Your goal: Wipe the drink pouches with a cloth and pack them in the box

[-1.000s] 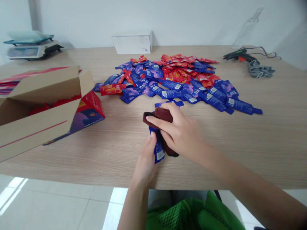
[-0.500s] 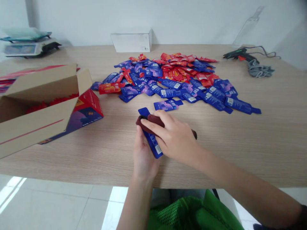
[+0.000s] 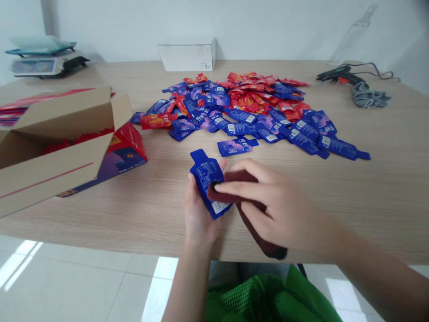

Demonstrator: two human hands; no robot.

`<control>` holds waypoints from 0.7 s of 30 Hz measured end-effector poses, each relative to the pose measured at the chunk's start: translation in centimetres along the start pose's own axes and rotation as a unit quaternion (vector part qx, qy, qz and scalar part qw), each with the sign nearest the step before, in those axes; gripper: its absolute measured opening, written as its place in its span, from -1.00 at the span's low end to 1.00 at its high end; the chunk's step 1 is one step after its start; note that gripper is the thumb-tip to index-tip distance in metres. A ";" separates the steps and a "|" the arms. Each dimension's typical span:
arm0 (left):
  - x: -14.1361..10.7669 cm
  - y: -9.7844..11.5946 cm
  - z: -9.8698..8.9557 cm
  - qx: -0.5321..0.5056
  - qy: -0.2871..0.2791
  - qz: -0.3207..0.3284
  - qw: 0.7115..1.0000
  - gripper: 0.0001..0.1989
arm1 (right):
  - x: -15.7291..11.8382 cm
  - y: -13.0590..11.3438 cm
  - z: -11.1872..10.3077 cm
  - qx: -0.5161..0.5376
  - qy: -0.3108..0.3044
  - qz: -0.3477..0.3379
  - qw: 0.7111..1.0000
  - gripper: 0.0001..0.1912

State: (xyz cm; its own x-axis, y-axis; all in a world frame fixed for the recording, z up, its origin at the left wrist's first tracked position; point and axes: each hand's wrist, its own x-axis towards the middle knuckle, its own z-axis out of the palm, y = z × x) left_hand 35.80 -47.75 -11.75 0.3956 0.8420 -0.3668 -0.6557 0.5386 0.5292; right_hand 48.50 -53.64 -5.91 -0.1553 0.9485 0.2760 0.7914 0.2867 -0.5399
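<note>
A blue pouch with white print and a barcode lies in my left hand, gripped over the near part of the table. My right hand has its fingers around a dark maroon cloth, whose bunched tip rests over the pouch's lower right part. The cloth's other end hangs down to the right. Just beyond my hands, a single blue pouch lies on the table. Behind it spreads a heap of blue and red pouches.
At the left stands an open carton with red packets inside. Farther back are a scale, a white box, a glue gun with its cord and a grey cloth. The table ends just before my body.
My right hand has moved right and nearer with the cloth, uncovering more of the pouch. In my left hand the pouch's printed side now faces up more fully.
</note>
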 end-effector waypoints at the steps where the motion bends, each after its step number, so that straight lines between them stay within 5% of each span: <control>1: -0.1 0.0 0.2 0.002 0.000 0.007 1.000 -0.60 | 0.7 0.0 0.1 -0.009 0.033 0.002 0.999 -0.56; 5: -0.2 0.8 0.3 0.015 -0.015 0.036 0.999 -0.58 | 1.9 0.5 3.1 -0.082 0.073 -0.007 0.994 -0.51; 10: 0.1 2.2 -0.7 0.057 -0.042 0.072 0.995 -0.44 | -1.7 0.7 6.7 -0.060 0.044 -0.066 0.995 -0.51; 15: 0.1 2.1 -1.1 0.059 -0.053 0.040 0.996 -0.44 | -2.7 0.4 3.4 0.030 -0.008 -0.024 0.999 -0.59; 18: 0.2 1.8 -0.7 0.046 -0.037 0.010 0.998 -0.43 | -0.1 0.4 1.5 0.012 0.107 -0.021 0.994 -0.58; 21: 0.4 2.0 0.2 0.034 -0.039 0.033 0.998 -0.51 | 2.6 0.8 2.1 -0.098 0.182 -0.033 0.978 -0.55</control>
State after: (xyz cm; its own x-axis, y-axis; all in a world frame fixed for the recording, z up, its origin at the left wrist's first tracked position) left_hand 34.78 -46.35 -10.74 0.4035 0.8745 -0.2691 -0.6382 0.4798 0.6022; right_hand 47.52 -50.70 -7.27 -0.0174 0.8075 0.5897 0.8905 0.2807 -0.3581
